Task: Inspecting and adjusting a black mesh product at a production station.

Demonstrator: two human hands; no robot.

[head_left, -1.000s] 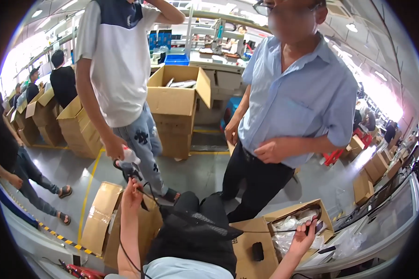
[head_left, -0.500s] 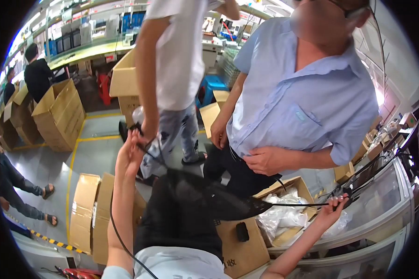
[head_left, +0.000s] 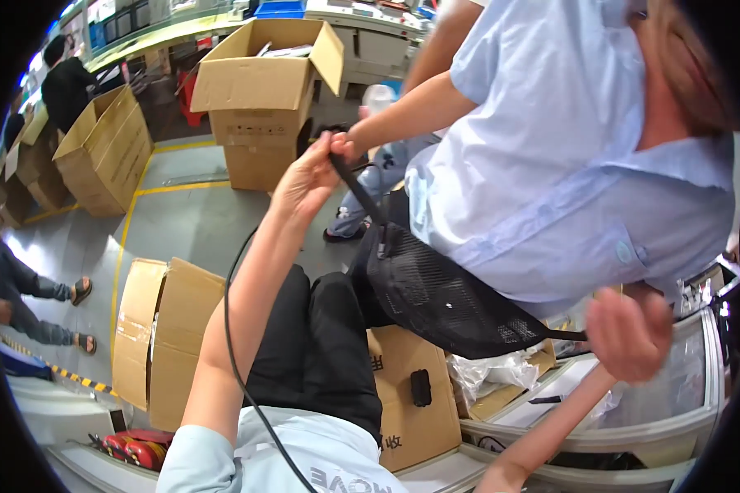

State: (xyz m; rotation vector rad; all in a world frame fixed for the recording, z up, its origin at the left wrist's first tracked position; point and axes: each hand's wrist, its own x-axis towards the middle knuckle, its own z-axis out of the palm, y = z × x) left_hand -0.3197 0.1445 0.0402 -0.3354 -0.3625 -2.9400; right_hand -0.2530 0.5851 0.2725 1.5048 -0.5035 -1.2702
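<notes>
- One view only: your head camera looks steeply down past your raised left hand (head_left: 308,177) and lap.
- Close range; fisheye bends cartons (head_left: 259,90) and floor (head_left: 193,226) at the rim.

Grey floor (head_left: 197,222) carries open cardboard boxes (head_left: 259,99) and yellow lines (head_left: 127,238).

Both hands (head_left: 308,177) have stretched the mesh bag (head_left: 444,300) wide — taut.

Black mesh bag (head_left: 444,300); brown cardboard boxes (head_left: 259,90); light-blue shirt (head_left: 567,148).
</notes>
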